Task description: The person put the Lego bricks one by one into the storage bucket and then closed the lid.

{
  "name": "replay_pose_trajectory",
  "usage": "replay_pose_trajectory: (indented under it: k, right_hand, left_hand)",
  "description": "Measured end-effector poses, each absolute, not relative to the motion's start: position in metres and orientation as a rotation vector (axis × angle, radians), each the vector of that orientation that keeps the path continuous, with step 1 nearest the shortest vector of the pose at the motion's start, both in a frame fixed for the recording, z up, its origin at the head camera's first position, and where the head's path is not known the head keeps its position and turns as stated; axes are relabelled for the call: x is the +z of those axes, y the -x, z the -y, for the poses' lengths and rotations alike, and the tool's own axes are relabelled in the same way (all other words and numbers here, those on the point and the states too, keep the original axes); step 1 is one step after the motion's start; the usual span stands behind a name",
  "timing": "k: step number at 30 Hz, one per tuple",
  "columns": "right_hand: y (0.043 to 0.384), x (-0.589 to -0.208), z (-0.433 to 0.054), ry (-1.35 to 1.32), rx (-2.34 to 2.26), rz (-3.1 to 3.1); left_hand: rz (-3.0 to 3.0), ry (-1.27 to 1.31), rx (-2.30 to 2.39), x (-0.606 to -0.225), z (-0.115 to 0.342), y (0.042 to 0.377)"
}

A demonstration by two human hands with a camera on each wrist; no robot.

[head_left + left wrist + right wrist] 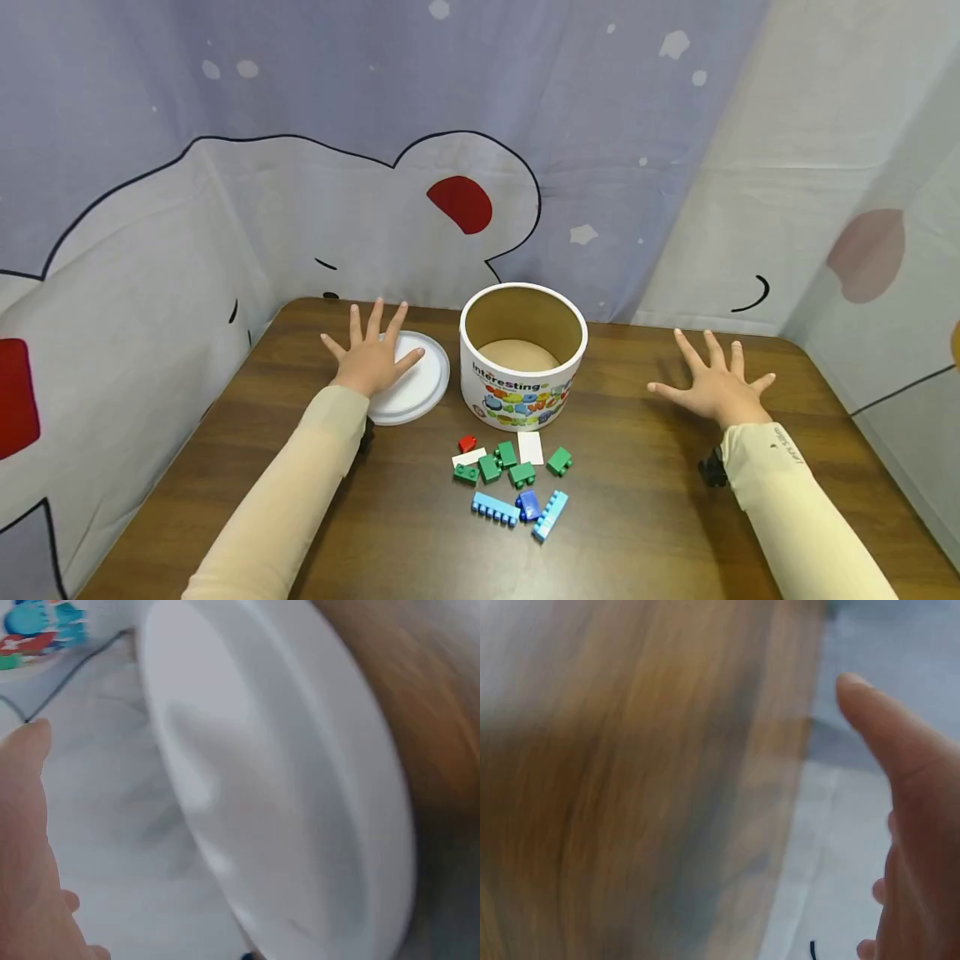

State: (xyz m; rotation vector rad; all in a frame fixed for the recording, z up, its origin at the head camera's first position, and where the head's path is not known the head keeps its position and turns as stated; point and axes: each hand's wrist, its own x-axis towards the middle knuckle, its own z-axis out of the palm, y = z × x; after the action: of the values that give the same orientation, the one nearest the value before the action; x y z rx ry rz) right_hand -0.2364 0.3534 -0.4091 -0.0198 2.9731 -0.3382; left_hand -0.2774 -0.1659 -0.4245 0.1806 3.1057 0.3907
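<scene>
My left hand (368,360), fingers spread wide, hovers over the left part of a round white lid (416,400). In the left wrist view the thumb (26,772) stands apart from the lid (300,750). My right hand (716,385) is also spread, above the right side of the table, holding nothing. Between the hands stands a white bucket (517,400) with colourful print, its top uncovered. In front of it lie several green bricks (522,475), a red piece (467,443), a dark blue brick (528,505) and two light blue bricks (551,516).
Two flat white pieces (530,447) lie among the bricks near the bucket's base. The brown wooden table (420,558) ends at a printed cloth (360,208) hanging along its back and sides.
</scene>
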Motion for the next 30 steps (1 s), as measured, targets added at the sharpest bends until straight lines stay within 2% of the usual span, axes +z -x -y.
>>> replay_pose_trajectory:
  k: [9,17,30]
  right_hand:
    - [0.222,-0.406,-0.322,0.112,-0.584,-3.008]
    - [0.210,-0.412,-0.273,0.279,-0.890,-2.916]
    - [0.194,-0.428,-0.219,0.568,-0.920,-2.715]
  left_hand:
    - [-3.226,-0.351,0.680,-0.404,0.152,0.262]
    - [-3.342,-0.615,0.809,-0.399,0.125,0.239]
    - [-3.322,-0.772,0.841,-0.406,0.093,0.221]
